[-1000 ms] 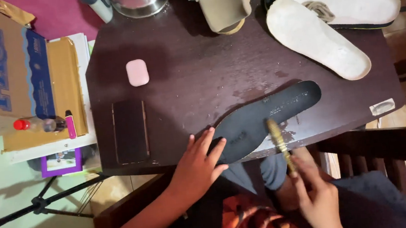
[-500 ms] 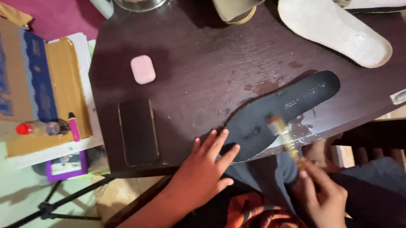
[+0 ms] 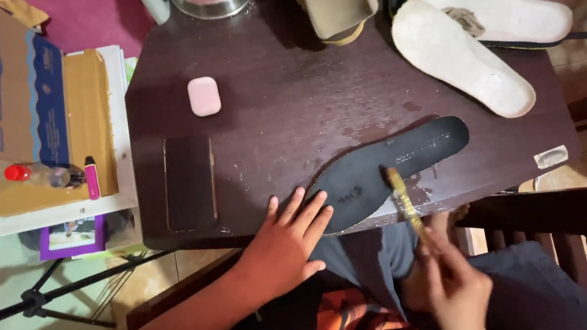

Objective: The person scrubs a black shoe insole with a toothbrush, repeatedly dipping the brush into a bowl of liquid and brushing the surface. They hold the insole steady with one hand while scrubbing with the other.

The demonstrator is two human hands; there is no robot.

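Head view showed the left hand (image 3: 286,247) lying flat with its fingers spread, palm down at the near edge of the dark brown wooden table (image 3: 270,139), the fingertips touching the heel end of the flat black foam shoe insole (image 3: 386,167). The right hand (image 3: 456,289) sat below the table edge, closed in a pinch on the handle of a slim yellowish toothbrush-like brush (image 3: 404,198), whose bristled head rested on the insole's middle. The insole lay between the two hands, its long axis running from the near left up toward the far right, heel nearer the left hand. The brush stood almost crosswise to that axis, pointing away from the person. Wet patches showed on the wood just beside the insole. Farther off lay a pair of white insoles (image 3: 468,54), a small pink rounded case (image 3: 204,96) and a dark rectangular phone (image 3: 189,182)
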